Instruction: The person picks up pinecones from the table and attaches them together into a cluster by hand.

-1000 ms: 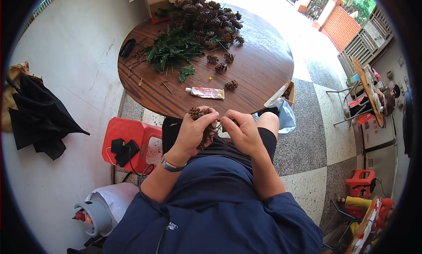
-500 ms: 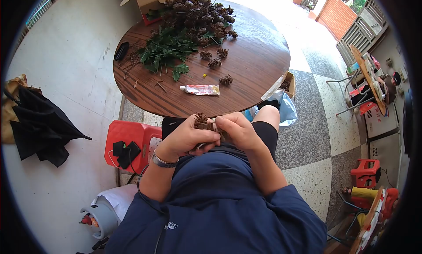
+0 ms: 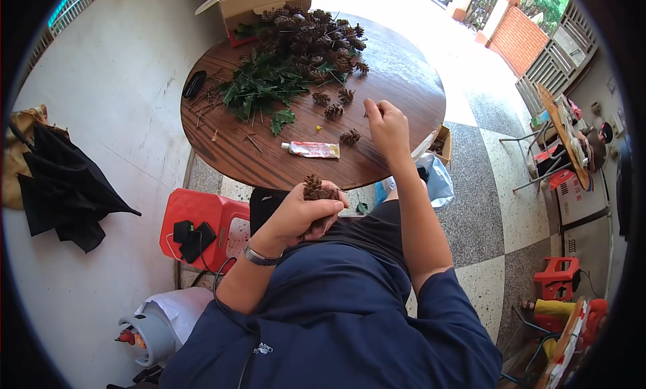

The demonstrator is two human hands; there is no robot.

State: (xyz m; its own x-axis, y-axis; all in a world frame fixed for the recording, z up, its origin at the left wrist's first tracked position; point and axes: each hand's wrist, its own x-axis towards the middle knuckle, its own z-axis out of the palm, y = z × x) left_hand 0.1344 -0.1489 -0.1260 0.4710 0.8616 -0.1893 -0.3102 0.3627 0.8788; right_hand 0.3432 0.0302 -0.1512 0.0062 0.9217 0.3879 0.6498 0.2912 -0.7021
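Observation:
My left hand (image 3: pixel 313 211), at the table's near edge, is wrapped round brown pine cones (image 3: pixel 313 188) that poke out above the thumb. Raised over the right part of the round wooden table (image 3: pixel 397 73) is my right hand (image 3: pixel 385 123), its fingers pinched together; whether something small is between them I cannot make out. A single pine cone (image 3: pixel 350 137) lies left of it, and a white and red tube (image 3: pixel 311 149) lies nearer the table's front. Several loose cones (image 3: pixel 334 110) are further back, beside green leaves (image 3: pixel 259 86) and a large heap of cones (image 3: pixel 313 39).
An open cardboard box (image 3: pixel 266 6) stands behind the heap. A black object (image 3: pixel 194 84) lies at the table's left edge. Left of my legs is a red stool (image 3: pixel 182 214) with black devices. A blue bag (image 3: pixel 439 180) hangs at the right. People sit at tables far right.
My right hand has left the cones at my left hand and moved up and right, over the table. My left hand still holds the cones. The view has shifted slightly.

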